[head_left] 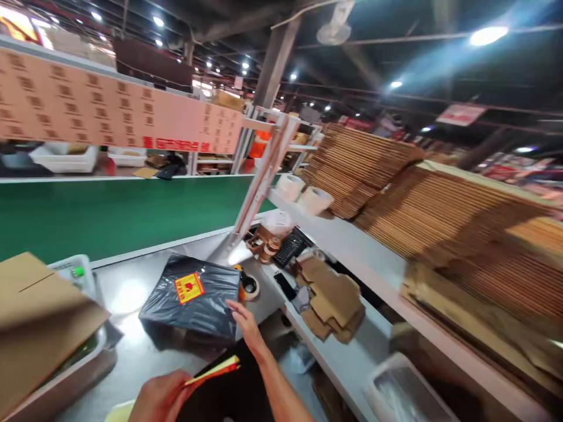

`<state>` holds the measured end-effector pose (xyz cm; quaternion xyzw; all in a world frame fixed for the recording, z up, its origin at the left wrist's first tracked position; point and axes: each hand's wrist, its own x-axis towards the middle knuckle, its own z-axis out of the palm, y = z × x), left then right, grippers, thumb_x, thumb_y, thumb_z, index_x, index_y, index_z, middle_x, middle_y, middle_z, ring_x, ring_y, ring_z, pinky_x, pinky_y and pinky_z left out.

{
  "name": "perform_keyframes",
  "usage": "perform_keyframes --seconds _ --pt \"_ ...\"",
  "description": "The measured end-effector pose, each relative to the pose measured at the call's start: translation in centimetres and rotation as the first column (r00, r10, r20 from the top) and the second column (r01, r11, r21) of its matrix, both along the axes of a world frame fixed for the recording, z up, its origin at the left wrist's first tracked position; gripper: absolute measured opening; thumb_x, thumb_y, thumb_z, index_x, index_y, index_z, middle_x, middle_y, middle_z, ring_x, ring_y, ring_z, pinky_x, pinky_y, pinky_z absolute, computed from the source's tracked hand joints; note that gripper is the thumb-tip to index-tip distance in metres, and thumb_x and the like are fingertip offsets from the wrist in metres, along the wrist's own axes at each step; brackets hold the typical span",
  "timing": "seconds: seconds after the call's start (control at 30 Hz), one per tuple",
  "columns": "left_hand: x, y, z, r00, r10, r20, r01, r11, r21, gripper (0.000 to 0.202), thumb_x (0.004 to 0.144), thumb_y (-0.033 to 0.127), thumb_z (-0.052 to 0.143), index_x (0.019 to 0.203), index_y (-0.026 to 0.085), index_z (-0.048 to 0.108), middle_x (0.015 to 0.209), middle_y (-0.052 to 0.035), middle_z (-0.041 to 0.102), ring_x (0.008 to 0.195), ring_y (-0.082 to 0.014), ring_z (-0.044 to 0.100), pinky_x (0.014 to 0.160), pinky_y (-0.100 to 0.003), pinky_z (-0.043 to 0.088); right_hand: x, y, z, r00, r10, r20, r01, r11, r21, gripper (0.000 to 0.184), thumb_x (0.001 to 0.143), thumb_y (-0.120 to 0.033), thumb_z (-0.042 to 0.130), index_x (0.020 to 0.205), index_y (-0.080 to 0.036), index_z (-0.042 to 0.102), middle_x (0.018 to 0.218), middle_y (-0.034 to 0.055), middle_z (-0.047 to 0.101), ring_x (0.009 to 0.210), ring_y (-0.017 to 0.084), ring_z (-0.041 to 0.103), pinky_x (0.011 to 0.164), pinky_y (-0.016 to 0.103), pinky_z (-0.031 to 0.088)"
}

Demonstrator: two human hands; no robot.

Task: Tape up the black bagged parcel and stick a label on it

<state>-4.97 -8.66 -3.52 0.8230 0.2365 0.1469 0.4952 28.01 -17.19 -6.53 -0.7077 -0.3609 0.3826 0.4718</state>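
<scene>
A box-shaped package wrapped in shiny black plastic (185,310) lies on the metal table, with a yellow and red sticker (189,287) on its top. My right hand (246,325) is at the package's right side, fingers stretched out; I cannot tell whether they touch the plastic. Low in the view, my left hand (160,395) is closed on a thin stack of yellow and red stickers (215,369), seen edge-on. Just behind the package's right corner stands a roll of tape (250,288).
At left, a brown cardboard box (39,328) sits over a white bin (94,293). A green conveyor belt (132,217) runs behind the table. On the right, shelves hold flattened cartons (334,293), a phone (285,286), a keyboard (290,247) and stacked cardboard (422,211).
</scene>
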Motion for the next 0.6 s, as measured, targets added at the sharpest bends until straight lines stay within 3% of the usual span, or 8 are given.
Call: perform_keyframes --seconds 0.07,0.13,0.23,0.37,0.43,0.53,0.57,0.6 --pt "3.5 -0.8 0.2 0.999 -0.021 0.031 0.023 0.996 -0.084 0.045 0.115 0.057 0.052 0.1 0.03 0.084 0.087 0.0004 0.085 0.078 -0.0181 0.081 0.076 -0.02 0.06 -0.1 -6.3 0.4 0.914 -0.02 -0.405 0.062 0.994 0.091 0.099 0.087 -0.103 0.055 0.139 -0.023 0.081 0.139 0.0208 0.084 0.137 0.042 0.077 0.125 0.067 0.053" --pt "7.9 -2.3 0.2 0.999 -0.018 0.045 0.024 0.989 -0.146 0.049 0.112 0.063 0.055 0.099 0.028 0.086 0.088 -0.0009 0.086 0.08 -0.0211 0.082 0.078 -0.023 0.062 -0.4 -11.7 0.3 0.817 -0.017 -0.576 0.146 0.973 0.179 0.101 0.073 -0.105 0.072 0.132 -0.024 0.084 0.129 0.0193 0.087 0.126 0.042 0.082 0.119 0.066 0.057" --pt "15.6 -5.8 -0.4 0.999 -0.03 0.027 0.036 0.974 -0.222 0.057 0.105 0.071 0.059 0.093 0.023 0.086 0.086 -0.0049 0.086 0.083 -0.0264 0.082 0.081 -0.03 0.064 -0.5 -17.2 -0.6 0.793 -0.186 -0.58 0.353 0.916 0.189 0.073 0.069 -0.081 0.098 0.116 -0.026 0.087 0.119 0.0143 0.089 0.111 0.039 0.085 0.113 0.064 0.062" --pt "25.0 -11.3 -2.5 0.988 -0.151 0.028 0.152 0.949 -0.276 0.055 0.099 0.067 0.064 0.102 0.018 0.088 0.105 -0.0135 0.09 0.098 -0.0332 0.086 0.093 -0.04 0.07 2.9 -21.7 -2.6 0.679 -0.415 -0.605 0.572 0.816 0.083 0.054 0.075 -0.068 0.1 0.103 -0.024 0.086 0.106 0.0108 0.089 0.105 0.036 0.084 0.109 0.062 0.064" --pt "28.0 -13.5 -3.6 0.985 -0.161 0.064 0.171 0.963 -0.208 0.059 0.092 0.061 0.072 0.128 0.016 0.086 0.136 -0.0192 0.086 0.124 -0.0381 0.084 0.111 -0.049 0.068 6.7 -24.0 -3.3 0.57 -0.564 -0.597 0.716 0.698 0.024 0.061 0.064 -0.071 0.104 0.097 -0.023 0.085 0.1 0.0092 0.088 0.104 0.036 0.083 0.105 0.058 0.065" --pt "29.5 -15.2 -4.9 0.978 -0.182 0.098 0.187 0.981 -0.05 0.072 0.093 0.055 0.077 0.156 0.018 0.073 0.161 -0.0194 0.073 0.148 -0.0377 0.073 0.127 -0.054 0.059 14.0 -28.3 -3.5 0.313 -0.805 -0.503 0.926 0.376 -0.024 0.075 0.042 -0.082 0.103 0.082 -0.024 0.078 0.089 0.0045 0.082 0.098 0.036 0.081 0.093 0.051 0.067" --pt "29.3 -15.3 -5.3 0.977 -0.188 0.098 0.189 0.982 -0.002 0.069 0.097 0.053 0.076 0.157 0.02 0.073 0.159 -0.0179 0.074 0.146 -0.036 0.074 0.126 -0.053 0.061 16.5 -29.7 -3.3 0.248 -0.854 -0.458 0.957 0.289 -0.019 0.076 0.043 -0.085 0.1 0.08 -0.024 0.074 0.086 0.0031 0.079 0.094 0.034 0.08 0.086 0.049 0.067" --pt "28.8 -15.1 -5.7 0.979 -0.179 0.101 0.175 0.983 0.046 0.062 0.1 0.052 0.074 0.155 0.023 0.074 0.155 -0.0158 0.077 0.142 -0.0343 0.077 0.123 -0.051 0.063 18.6 -31.0 -3.0 0.22 -0.883 -0.415 0.97 0.243 -0.001 0.074 0.055 -0.087 0.097 0.085 -0.023 0.074 0.087 0.0027 0.077 0.092 0.032 0.079 0.083 0.048 0.067"
